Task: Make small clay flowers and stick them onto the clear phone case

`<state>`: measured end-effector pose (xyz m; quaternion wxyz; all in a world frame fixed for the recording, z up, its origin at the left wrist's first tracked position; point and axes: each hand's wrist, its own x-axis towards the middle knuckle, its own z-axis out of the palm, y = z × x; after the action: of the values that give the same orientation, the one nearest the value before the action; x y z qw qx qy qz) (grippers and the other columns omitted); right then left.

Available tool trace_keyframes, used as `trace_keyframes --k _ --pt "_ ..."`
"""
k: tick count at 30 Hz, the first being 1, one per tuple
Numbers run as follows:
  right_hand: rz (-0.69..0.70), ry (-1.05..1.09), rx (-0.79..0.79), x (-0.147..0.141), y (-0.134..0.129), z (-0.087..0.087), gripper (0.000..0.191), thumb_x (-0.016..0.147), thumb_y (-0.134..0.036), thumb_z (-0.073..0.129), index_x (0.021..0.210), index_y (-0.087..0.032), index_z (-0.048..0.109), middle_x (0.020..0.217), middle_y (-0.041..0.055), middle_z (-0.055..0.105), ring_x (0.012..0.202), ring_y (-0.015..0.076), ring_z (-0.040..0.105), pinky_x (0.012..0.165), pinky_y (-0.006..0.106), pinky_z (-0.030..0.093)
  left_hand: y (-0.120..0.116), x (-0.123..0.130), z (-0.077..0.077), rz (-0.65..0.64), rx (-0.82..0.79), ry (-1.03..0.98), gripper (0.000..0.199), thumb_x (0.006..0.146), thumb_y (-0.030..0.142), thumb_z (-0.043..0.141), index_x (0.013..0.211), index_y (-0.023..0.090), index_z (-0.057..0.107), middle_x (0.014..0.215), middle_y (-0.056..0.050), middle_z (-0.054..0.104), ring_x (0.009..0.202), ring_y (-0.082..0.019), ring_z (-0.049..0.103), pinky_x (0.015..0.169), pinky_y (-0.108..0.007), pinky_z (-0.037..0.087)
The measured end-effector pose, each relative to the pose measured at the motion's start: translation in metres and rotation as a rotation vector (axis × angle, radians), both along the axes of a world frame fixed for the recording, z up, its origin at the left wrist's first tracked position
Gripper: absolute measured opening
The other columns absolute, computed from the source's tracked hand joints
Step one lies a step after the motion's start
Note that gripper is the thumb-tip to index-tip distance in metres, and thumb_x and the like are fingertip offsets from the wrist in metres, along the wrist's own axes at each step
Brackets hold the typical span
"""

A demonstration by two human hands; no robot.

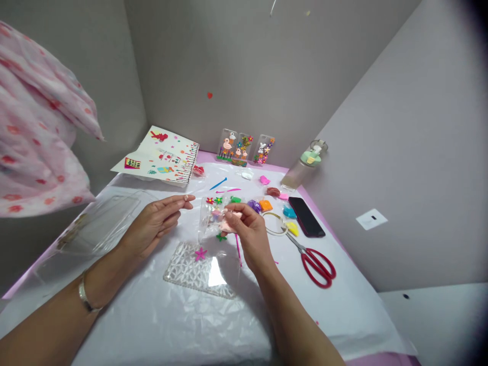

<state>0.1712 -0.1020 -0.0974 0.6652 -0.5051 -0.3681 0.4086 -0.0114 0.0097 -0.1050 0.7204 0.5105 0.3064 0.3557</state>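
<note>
My left hand [162, 221] is raised above the sheet, with thumb and fingertips pinched around a tiny pale bit, too small to name. My right hand [249, 234] grips a pale pink clay packet [229, 223] in clear wrapping. Just past it lies a clear plastic bag [206, 218], with small red [210, 201] and green [218, 200] clay flowers by its upper edge. Below the hands rests a clear patterned plastic panel [186, 269]. A magenta clay flower [200, 253] sits on its upper edge; a green clay flower [221, 237] lies just above it.
Red-handled scissors [318, 267], a black phone [307, 216], a ring-shaped band [275, 223] and several coloured clay packets [266, 205] are on the right. Decorated clear cases [227, 145], a bottle [303, 168] and a drawn-on paper [163, 155] stand behind. Pink cloth [41, 127] hangs at left.
</note>
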Motion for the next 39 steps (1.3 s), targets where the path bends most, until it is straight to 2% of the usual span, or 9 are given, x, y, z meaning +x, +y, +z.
trace_keyframes --k 5,9,13,20,24,28,32,36,39 --pt "0.002 0.002 -0.005 -0.0003 0.0003 -0.0004 0.021 0.079 -0.037 0.077 0.092 -0.021 0.07 0.075 -0.0012 0.066 0.064 0.0117 0.06 0.058 0.024 0.055 0.0012 0.0001 -0.001 0.019 0.003 -0.02 0.027 0.088 0.034 0.069 0.106 0.016 0.076 0.095 -0.005 0.066 0.043 0.001 0.022 0.034 -0.012 0.019" --pt "0.007 -0.001 -0.006 -0.0009 -0.0002 -0.0005 0.021 0.08 -0.037 0.077 0.091 -0.021 0.07 0.076 -0.0008 0.067 0.064 0.0123 0.061 0.058 0.024 0.055 0.0041 0.0004 -0.0039 -0.011 -0.011 -0.053 0.031 0.088 0.045 0.067 0.09 0.015 0.074 0.079 -0.001 0.062 0.04 0.0 0.022 0.033 -0.014 0.016" --pt "0.016 0.009 0.0 -0.0011 0.0 -0.0008 0.02 0.079 -0.037 0.077 0.09 -0.022 0.07 0.075 -0.0015 0.067 0.062 0.0117 0.06 0.057 0.024 0.055 0.0043 0.0003 -0.0041 -0.023 -0.051 -0.018 0.024 0.082 0.038 0.076 0.079 0.016 0.068 0.07 0.004 0.056 0.04 0.0 0.023 0.033 -0.013 0.016" --pt "0.008 -0.013 -0.016 -0.0013 0.0005 0.0003 0.021 0.079 -0.038 0.077 0.09 -0.022 0.07 0.075 -0.0014 0.066 0.063 0.0118 0.059 0.057 0.024 0.055 0.0029 0.0008 -0.0046 0.005 -0.002 -0.028 0.03 0.082 0.041 0.076 0.1 0.017 0.077 0.084 0.001 0.059 0.042 0.002 0.024 0.033 -0.012 0.019" --pt "0.005 -0.014 -0.016 -0.0009 0.0 0.0 0.021 0.079 -0.038 0.077 0.09 -0.022 0.07 0.074 -0.0017 0.066 0.062 0.0113 0.059 0.056 0.024 0.055 0.0024 0.0022 -0.0049 0.046 -0.023 0.009 0.028 0.076 0.036 0.082 0.099 0.02 0.076 0.092 -0.002 0.067 0.042 0.003 0.027 0.034 -0.01 0.02" --pt "0.008 -0.016 -0.017 -0.0007 0.0003 -0.0014 0.021 0.079 -0.038 0.077 0.091 -0.022 0.07 0.074 -0.0019 0.065 0.062 0.0111 0.059 0.056 0.024 0.055 0.0024 0.0034 -0.0042 0.052 -0.036 0.01 0.027 0.074 0.033 0.084 0.096 0.021 0.074 0.089 -0.001 0.069 0.041 0.002 0.029 0.034 -0.01 0.021" --pt "0.009 -0.014 -0.014 -0.0008 0.001 -0.0017 0.023 0.077 -0.039 0.078 0.09 -0.022 0.07 0.072 -0.0026 0.064 0.06 0.0113 0.058 0.055 0.024 0.054 0.0046 0.0024 -0.0051 0.056 -0.018 -0.018 0.025 0.076 0.037 0.082 0.084 0.017 0.069 0.076 0.003 0.061 0.04 0.001 0.026 0.032 -0.011 0.019" --pt "0.014 -0.007 -0.017 -0.0011 0.0003 -0.0002 0.022 0.078 -0.038 0.078 0.09 -0.022 0.07 0.072 -0.0029 0.063 0.06 0.0114 0.058 0.056 0.024 0.054 0.0057 0.0 -0.0058 0.044 -0.037 -0.014 0.035 0.079 0.045 0.078 0.073 0.016 0.06 0.062 0.007 0.046 0.04 -0.001 0.025 0.033 -0.011 0.018" --pt "0.011 -0.01 -0.027 -0.0014 -0.0004 0.001 0.021 0.078 -0.038 0.078 0.09 -0.022 0.07 0.072 -0.003 0.063 0.06 0.0116 0.057 0.056 0.025 0.054 0.0043 -0.0004 -0.0049 0.019 -0.043 -0.003 0.035 0.08 0.047 0.076 0.075 0.016 0.06 0.063 0.007 0.047 0.04 -0.001 0.025 0.033 -0.011 0.018"
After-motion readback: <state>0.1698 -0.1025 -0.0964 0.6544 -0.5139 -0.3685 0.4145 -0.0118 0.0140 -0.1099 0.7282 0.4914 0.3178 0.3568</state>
